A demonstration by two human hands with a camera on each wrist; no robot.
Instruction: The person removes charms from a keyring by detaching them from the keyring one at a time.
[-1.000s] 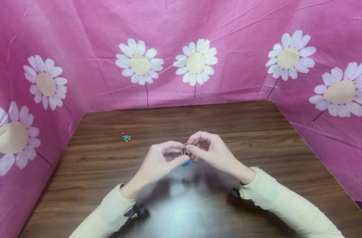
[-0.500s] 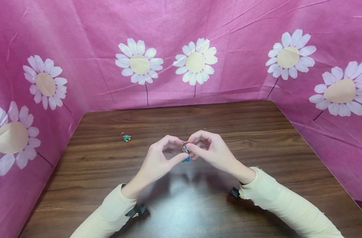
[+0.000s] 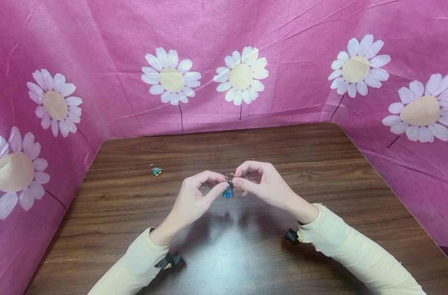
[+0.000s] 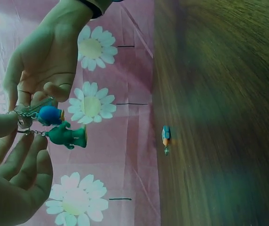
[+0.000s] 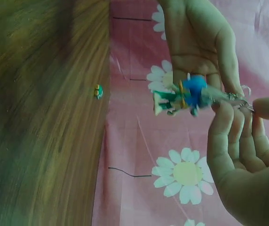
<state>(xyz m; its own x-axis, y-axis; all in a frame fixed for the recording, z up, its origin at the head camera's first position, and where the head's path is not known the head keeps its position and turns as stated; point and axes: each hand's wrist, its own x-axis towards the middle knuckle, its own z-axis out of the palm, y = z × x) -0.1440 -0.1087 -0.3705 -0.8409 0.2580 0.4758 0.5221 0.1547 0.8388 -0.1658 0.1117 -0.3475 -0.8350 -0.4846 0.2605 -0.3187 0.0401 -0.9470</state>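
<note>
No text, label, brand or number — nor any sign — is legible.

Brown wood-grain tabletop (image 3: 117, 196), lighter sheen (image 3: 225, 262) toward the near edge. Creased pink cloth (image 3: 297, 24) rises along the left, far and right edges. Big white daisies (image 3: 171, 80) with cream centres printed on it: two past the left edge, two past the far edge, two past the right; each on a thin dark stem (image 3: 181, 119). Small green-and-yellow figure keychain (image 3: 157, 171) lies toward the far-left corner, its metal ring (image 3: 150, 166) on the corner side. Left wrist view: small blue-and-orange trinket (image 4: 166, 133) on the tabletop near the cloth-side edge, details too small to make out.
</note>
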